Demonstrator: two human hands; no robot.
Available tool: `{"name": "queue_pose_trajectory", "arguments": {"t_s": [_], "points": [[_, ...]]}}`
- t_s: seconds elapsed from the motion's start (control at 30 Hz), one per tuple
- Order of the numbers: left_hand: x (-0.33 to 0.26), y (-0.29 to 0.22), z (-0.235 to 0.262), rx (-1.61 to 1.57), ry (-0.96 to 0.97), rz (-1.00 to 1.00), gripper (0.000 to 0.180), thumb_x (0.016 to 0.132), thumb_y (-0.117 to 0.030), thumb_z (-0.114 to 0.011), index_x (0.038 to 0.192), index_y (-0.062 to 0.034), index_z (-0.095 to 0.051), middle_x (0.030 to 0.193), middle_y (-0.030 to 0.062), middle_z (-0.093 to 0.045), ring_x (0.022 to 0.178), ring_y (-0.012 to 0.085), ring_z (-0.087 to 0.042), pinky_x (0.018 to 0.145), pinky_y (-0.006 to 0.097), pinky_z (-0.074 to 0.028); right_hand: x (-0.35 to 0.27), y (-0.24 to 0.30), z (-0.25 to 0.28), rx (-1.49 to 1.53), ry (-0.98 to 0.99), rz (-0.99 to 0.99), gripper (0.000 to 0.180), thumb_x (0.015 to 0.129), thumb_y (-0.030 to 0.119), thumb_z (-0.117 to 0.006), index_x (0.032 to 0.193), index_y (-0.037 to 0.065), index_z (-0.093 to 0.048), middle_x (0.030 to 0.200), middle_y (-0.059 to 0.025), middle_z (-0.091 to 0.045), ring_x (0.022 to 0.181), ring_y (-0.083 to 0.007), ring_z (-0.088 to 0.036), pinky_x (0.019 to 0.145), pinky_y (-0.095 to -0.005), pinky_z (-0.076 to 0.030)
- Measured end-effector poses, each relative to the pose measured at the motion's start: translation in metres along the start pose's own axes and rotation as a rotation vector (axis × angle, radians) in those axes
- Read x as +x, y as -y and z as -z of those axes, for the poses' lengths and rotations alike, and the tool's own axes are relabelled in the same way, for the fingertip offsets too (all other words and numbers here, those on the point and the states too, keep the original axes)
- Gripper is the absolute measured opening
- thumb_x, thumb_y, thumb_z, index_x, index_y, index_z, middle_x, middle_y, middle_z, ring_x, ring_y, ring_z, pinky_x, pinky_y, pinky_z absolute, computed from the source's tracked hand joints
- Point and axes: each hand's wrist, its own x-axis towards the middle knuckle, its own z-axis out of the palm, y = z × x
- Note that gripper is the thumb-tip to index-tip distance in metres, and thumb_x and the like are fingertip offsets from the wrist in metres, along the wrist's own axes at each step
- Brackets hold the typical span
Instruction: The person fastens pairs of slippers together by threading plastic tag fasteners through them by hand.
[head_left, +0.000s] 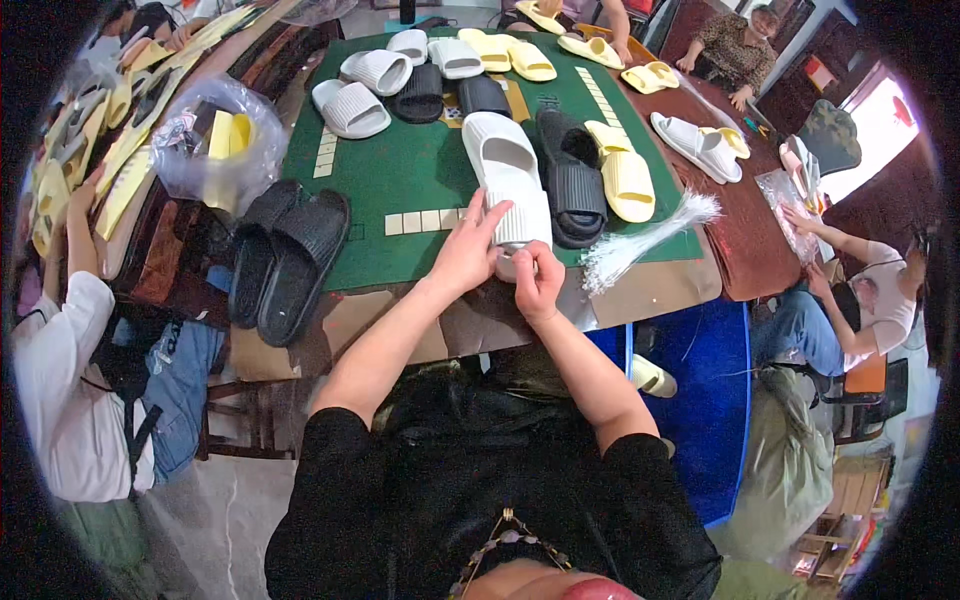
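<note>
In front of me on the green mat, a white slide slipper [524,217] with a ribbed strap lies with its toe end toward me. Another sole edge shows below its toe. My left hand [466,248] grips the slipper's left side, fingers over the strap. At the toe end, my right hand [538,282] is closed in a pinch; whatever is between its fingers is too small to make out. Just right of the slipper rests a black slipper pair [572,180]. A bundle of thin white plastic ties [650,240] lies close to my right hand.
Black slippers [290,260] sit at the table's left edge. Yellow slippers [628,180] lie to the right, with several white, black and yellow ones farther back on the green mat [400,165]. A clear plastic bag [205,140] bulges at left. Other people work around the tables.
</note>
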Motion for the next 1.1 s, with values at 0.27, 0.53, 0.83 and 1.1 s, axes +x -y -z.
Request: {"name": "queue_pose_trajectory", "arguments": {"t_s": [0.27,0.53,0.83,1.1], "points": [[-0.049,0.018,0.037,0.029,-0.058,0.338,0.058,0.074,0.004,-0.045,0.131,-0.0068,-0.038,0.113,0.0232,-0.056,0.100,0.0411,-0.052,0.090,0.047,-0.041,0.011,-0.011,-0.005,-0.028,-0.078,-0.163,0.023,0.084,0.010,-0.064,0.098,0.002,-0.048,0.080,-0.0015,-0.050,0.069,-0.0087,-0.045,0.060,-0.0231,-0.039],[-0.114,0.001,0.063,0.150,-0.141,0.302,0.052,0.075,-0.003,-0.050,0.126,-0.0091,-0.046,0.090,0.0229,-0.058,0.088,0.0405,-0.054,0.078,0.048,-0.045,0.023,0.000,-0.013,-0.387,0.211,-0.432,0.076,0.073,0.032,-0.074,0.130,-0.001,-0.036,0.072,-0.0059,-0.056,0.064,-0.0179,-0.056,0.061,-0.0315,-0.046],[-0.138,-0.025,0.067,0.198,-0.243,0.229,0.052,0.074,-0.001,-0.051,0.125,-0.0069,-0.049,0.085,0.0210,-0.058,0.083,0.0384,-0.058,0.074,0.046,-0.047,0.027,0.034,-0.012,-0.378,0.145,-0.231,0.057,0.075,0.020,-0.069,0.126,0.007,-0.046,0.059,-0.0021,-0.050,0.053,-0.0153,-0.052,0.053,-0.0294,-0.042],[-0.128,-0.047,0.083,0.104,-0.282,0.157,0.038,0.076,0.000,-0.052,0.114,-0.0036,-0.055,0.086,0.0190,-0.061,0.078,0.0366,-0.059,0.072,0.044,-0.048,0.063,0.059,-0.003,-0.390,0.000,-0.069,0.036,0.075,0.007,-0.062,0.110,0.010,-0.058,0.055,-0.0028,-0.045,0.047,-0.0124,-0.046,0.048,-0.0275,-0.040]]}}
